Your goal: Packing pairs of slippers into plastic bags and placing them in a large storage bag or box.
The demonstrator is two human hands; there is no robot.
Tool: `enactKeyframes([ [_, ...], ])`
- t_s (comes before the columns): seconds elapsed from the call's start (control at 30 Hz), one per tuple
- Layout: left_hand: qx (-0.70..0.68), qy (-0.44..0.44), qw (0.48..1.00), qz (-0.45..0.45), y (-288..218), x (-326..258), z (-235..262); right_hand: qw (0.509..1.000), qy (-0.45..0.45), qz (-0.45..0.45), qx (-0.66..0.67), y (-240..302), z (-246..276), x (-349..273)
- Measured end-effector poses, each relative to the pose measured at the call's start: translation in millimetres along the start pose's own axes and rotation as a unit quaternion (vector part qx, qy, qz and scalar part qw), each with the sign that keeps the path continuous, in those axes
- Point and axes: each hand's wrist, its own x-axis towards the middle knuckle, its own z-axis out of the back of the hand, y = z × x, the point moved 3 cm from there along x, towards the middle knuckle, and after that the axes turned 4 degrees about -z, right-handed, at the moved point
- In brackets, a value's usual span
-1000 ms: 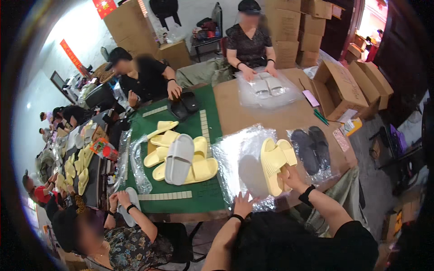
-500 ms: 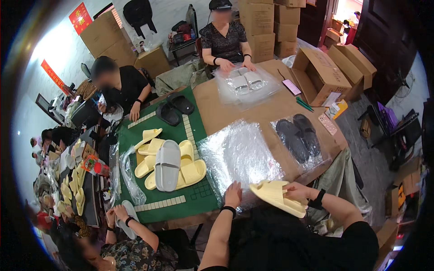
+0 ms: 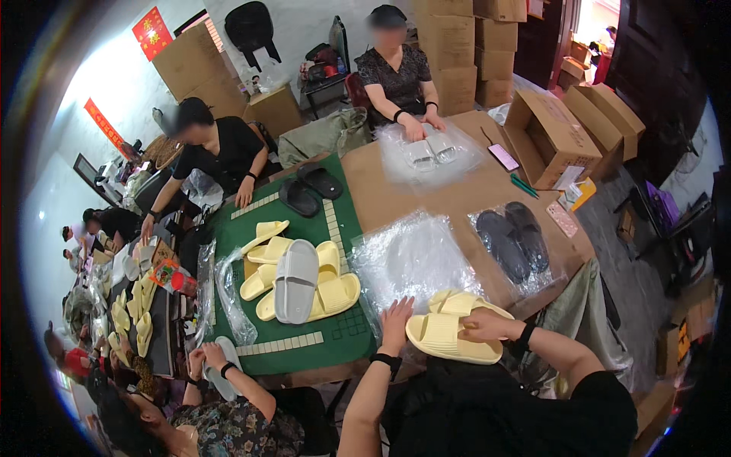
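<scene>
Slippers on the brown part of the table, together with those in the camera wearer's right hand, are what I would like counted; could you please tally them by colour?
Yellow slippers, in the right hand: 2
Dark slippers: 2
Pale grey slippers: 2
Total: 6

bright light (image 3: 126, 70) washes a pale wall (image 3: 303, 27); dark door (image 3: 659, 87) right, grey floor (image 3: 607, 251) below.
</scene>
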Motion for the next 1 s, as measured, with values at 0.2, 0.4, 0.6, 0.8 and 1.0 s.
enactKeyframes([
  [0.2,-0.087,-0.048,0.995,0.007,-15.9,8.6,4.3,0.986,-0.153,0.04,-0.047,-38.1,-10.2,2.7],
  [0.4,0.02,-0.069,0.997,-0.003,-39.0,8.0,10.2,0.951,-0.237,0.032,-0.193,-39.8,-14.4,-0.8],
  [0.6,0.155,-0.036,0.987,-0.024,-67.2,10.7,1.8,0.952,-0.217,-0.039,-0.212,-9.7,-1.1,-1.8],
  [0.8,0.193,-0.022,0.98,-0.045,-78.4,13.6,6.7,0.948,-0.216,-0.003,-0.232,2.5,-4.0,4.9],
  [1.0,0.176,-0.001,0.98,-0.093,-103.4,9.6,17.1,0.927,-0.297,0.022,-0.227,-0.7,-4.5,13.7],
])
